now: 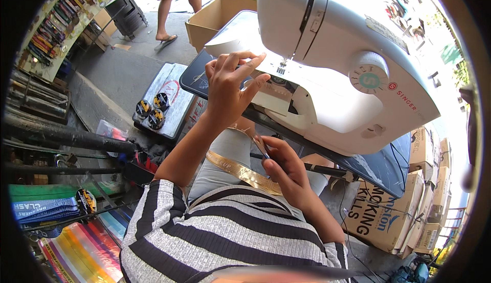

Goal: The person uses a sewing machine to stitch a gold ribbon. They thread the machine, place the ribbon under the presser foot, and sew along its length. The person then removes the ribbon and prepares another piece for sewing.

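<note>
The left hand (pixel 230 81) hovers, fingers parted, beside the needle (pixel 284 61) of the sewing machine (pixel 332 32) on the desk (pixel 393 168); the right hand (pixel 287 173) grips apparent scissors (pixel 259 145) lower, probably to spare the needle, near gold ribbon (pixel 243 173) across the lap (pixel 230 147).

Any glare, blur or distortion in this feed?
Head view: bright glare whitens the background behind the white plastic sewing machine; head view: fisheye curves edges near the rim; head view: the grey strip at bottom is blurred, the bare left hand fairly sharp.
</note>
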The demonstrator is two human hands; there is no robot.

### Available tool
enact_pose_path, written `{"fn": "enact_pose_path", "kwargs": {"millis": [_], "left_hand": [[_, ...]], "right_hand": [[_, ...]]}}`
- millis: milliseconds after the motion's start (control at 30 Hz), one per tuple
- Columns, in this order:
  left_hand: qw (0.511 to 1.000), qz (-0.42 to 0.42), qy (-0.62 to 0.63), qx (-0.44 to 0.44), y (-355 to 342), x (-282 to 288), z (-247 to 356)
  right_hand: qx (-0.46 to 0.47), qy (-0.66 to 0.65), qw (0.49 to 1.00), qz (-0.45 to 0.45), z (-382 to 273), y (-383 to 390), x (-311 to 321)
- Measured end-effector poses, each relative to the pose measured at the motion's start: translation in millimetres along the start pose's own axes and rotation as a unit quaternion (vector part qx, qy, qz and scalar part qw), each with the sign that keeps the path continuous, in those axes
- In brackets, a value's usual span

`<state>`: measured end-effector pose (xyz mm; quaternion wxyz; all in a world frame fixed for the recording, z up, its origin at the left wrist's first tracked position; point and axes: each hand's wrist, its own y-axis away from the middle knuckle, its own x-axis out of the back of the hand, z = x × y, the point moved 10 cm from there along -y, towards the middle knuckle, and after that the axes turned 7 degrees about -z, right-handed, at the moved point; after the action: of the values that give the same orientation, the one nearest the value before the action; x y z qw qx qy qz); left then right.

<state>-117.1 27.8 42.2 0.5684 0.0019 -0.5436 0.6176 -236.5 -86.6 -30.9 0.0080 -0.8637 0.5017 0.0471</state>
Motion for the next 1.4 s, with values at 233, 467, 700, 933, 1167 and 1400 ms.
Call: {"fn": "enact_pose_path", "kwargs": {"millis": [233,467,700,933,1167,1400], "left_hand": [[0.980,-0.141,0.142,-0.019,-31.9,-22.8,-18.4],[0.928,-0.310,0.188,-0.088,-91.5,-68.1,-43.3],[0.949,-0.231,0.113,-0.183,-142.2,-114.6,-57.1],[0.961,-0.191,0.091,-0.177,-151.4,-121.8,-72.2],[0.964,-0.164,0.086,-0.192,-127.2,-108.6,-73.2],[0.966,-0.117,0.092,-0.210,-117.3,-100.8,-53.5]], "right_hand": [[0.008,0.067,0.992,0.108,-13.8,71.7,49.1],[0.037,0.053,0.988,0.143,-24.6,104.9,80.7],[0.039,0.071,0.983,0.166,-23.6,119.6,87.8],[0.019,0.130,0.973,0.192,-35.5,143.5,106.6],[0.222,0.189,0.895,0.337,-89.7,207.3,156.0],[0.329,0.112,0.773,0.530,-83.5,272.0,235.3]]}}
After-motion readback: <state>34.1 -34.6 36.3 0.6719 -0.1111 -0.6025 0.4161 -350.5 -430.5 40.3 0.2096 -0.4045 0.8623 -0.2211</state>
